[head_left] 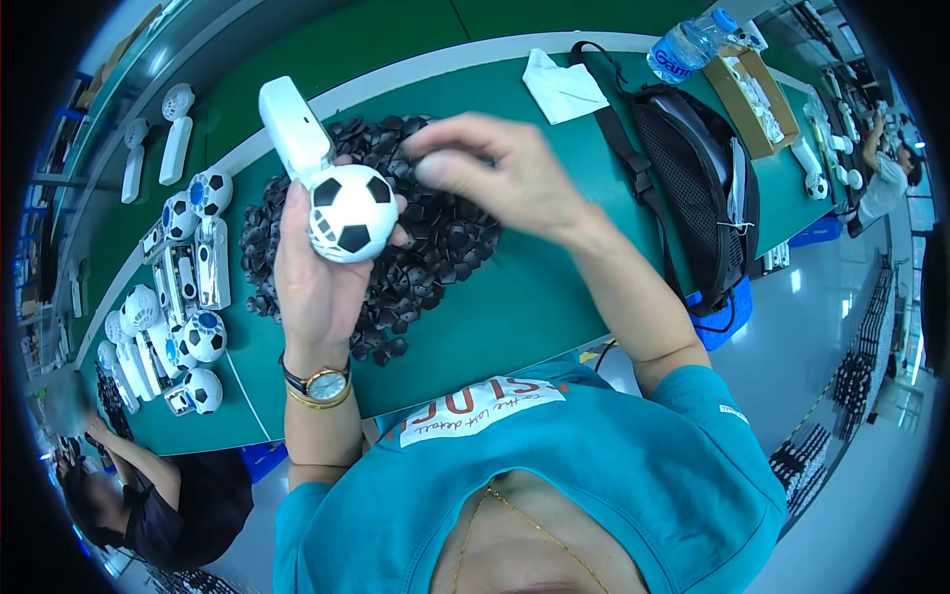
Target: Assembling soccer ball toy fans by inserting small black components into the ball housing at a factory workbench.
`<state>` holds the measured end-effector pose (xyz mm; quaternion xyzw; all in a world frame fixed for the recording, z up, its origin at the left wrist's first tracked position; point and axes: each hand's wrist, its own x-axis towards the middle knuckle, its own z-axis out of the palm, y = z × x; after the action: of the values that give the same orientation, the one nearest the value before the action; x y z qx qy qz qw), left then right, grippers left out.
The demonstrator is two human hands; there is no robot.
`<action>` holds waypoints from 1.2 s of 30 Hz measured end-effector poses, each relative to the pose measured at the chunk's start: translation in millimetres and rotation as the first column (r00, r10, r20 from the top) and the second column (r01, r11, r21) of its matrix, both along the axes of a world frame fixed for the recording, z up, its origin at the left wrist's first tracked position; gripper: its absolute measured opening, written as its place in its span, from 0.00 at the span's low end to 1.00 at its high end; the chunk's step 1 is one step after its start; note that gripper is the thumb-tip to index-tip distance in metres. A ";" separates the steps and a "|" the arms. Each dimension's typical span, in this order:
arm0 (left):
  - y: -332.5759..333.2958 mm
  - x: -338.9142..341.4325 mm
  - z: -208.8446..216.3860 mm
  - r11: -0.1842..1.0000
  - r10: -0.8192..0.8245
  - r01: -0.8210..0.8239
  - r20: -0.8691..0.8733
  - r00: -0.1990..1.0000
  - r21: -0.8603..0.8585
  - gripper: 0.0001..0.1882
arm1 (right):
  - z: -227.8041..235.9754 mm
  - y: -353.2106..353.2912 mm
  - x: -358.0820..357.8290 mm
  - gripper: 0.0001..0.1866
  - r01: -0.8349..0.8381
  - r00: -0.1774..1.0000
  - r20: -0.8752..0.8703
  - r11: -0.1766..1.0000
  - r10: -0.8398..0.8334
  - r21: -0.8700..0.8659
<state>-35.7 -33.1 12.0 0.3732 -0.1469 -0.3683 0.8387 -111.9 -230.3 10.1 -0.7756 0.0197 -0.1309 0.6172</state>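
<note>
My left hand (pixel 322 287) is closed around a white handheld fan (pixel 297 134) whose round head (pixel 352 212) has a soccer-ball pattern. Several black pentagon patches are set in the ball; a grille of small openings shows on its lower left. The handle points up and away. Right of the ball, my right hand (pixel 505 173) hovers above a heap of small black pentagon pieces (pixel 435 243). Its thumb and fingers are bent together and slightly blurred; whatever is between them cannot be made out. The heap spreads under and around both hands.
At left on the green table (pixel 515 317) lie several white ball-headed fans (pixel 205 337), some with open handles. To the right are a black backpack (pixel 693 188), a white cloth (pixel 562 87), a water bottle (pixel 690 48) and a cardboard box (pixel 757 104). A person (pixel 158 495) sits at lower left.
</note>
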 end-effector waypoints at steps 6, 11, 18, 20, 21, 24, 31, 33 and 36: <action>5.5 5.5 -3.5 0.984 0.149 -0.152 0.039 0.988 0.093 0.26 | -28.3 -59.6 -30.7 0.11 0.262 0.930 -0.069 0.782 -0.362 -0.566; 4.8 6.4 -9.5 0.988 0.126 -0.126 0.012 0.992 0.088 0.25 | -32.2 -62.0 -26.3 0.12 0.173 0.896 -0.186 0.702 -0.404 -0.691; 5.5 6.9 -8.0 0.984 0.150 -0.150 0.005 0.989 0.093 0.24 | -31.3 -69.4 -24.2 0.09 0.209 0.891 -0.299 0.895 -0.340 -0.394; 6.6 8.2 -8.9 0.983 0.154 -0.152 -0.003 0.988 0.103 0.24 | -29.2 -67.5 -25.2 0.08 0.252 0.892 -0.308 0.930 -0.331 -0.269; 7.1 8.2 -9.0 0.982 0.158 -0.157 -0.003 0.987 0.101 0.24 | -24.8 -63.4 -26.2 0.08 0.256 0.922 -0.257 0.955 -0.288 -0.149; 3.8 7.7 -6.7 0.983 0.157 -0.154 -0.024 0.987 0.099 0.25 | -11.2 -52.3 -31.8 0.07 0.238 0.965 -0.135 0.967 -0.226 0.087; 1.4 6.1 -4.7 0.983 0.168 -0.165 -0.034 0.985 0.087 0.25 | -12.2 -38.3 -33.9 0.12 0.167 0.986 0.007 0.984 -0.168 0.069; 1.9 5.7 -3.9 0.981 0.177 -0.174 -0.033 0.984 0.088 0.25 | -11.4 -36.2 -33.5 0.13 0.162 0.983 0.083 0.987 -0.161 0.002; 2.2 5.2 -3.9 0.982 0.174 -0.172 -0.029 0.984 0.072 0.24 | -8.4 -31.8 -33.6 0.15 0.166 0.965 0.228 0.977 -0.133 -0.133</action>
<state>-30.6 -30.9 8.1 0.4070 -0.0864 -0.3054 0.8565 -145.5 -262.2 1.7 -0.7974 0.0006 -0.2625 0.5434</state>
